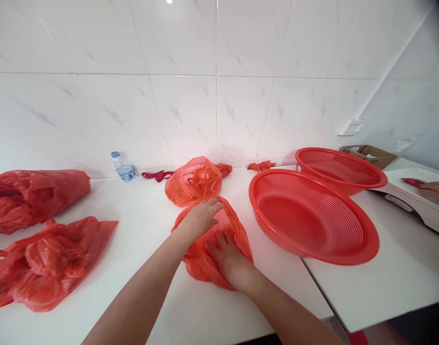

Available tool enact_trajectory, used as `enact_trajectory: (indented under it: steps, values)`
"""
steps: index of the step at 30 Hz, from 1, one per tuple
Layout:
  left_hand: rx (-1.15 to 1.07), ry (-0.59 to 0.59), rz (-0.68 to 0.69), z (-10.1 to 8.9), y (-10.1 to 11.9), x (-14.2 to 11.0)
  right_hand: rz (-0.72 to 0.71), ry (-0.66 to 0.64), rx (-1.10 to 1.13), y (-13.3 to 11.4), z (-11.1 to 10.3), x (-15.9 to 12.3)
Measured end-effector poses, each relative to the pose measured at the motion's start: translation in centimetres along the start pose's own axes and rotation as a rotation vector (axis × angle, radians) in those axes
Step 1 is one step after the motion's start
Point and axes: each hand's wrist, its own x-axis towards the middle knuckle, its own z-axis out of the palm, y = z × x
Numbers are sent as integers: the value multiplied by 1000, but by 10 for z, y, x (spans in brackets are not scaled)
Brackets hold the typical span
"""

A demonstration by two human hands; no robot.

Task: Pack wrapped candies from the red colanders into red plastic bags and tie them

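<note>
One opened, thin red plastic bag (201,261) lay on the white bench (190,311), the right hand (228,258) inside it with fingers spread, the left hand (204,215) loosely spread over its far edge. I counted two crumpled red plastic bags (57,258) to the left, a third bag (194,182) just behind, and two round red perforated plastic basins (294,220) to the right.

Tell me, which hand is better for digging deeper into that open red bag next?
Probably the right hand: it lies inside the open red bag, while the left hand is at the bag's far edge.
</note>
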Motion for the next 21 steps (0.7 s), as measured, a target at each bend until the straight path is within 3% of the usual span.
enact_trajectory:
  steps: [3, 8, 11, 13, 17, 21]
  values:
    - [-71, 2, 18, -3, 4, -9, -81, 11, -151, 2, -1, -3]
    - [-133, 2, 77, -16, 27, -64, -56, 84, -255, -1, -13, 1]
    - [-75, -17, 144, -12, 22, -98, -70, 52, -203, 0, -24, -1]
    - [6, 7, 101, -2, 10, -114, -83, 42, -161, 1, -29, -3]
    - [157, 117, -35, 17, -10, -121, -83, 86, -166, 3, -32, -2]
    - [212, 217, -103, 20, -12, -109, -89, 128, -195, -3, -38, -3]
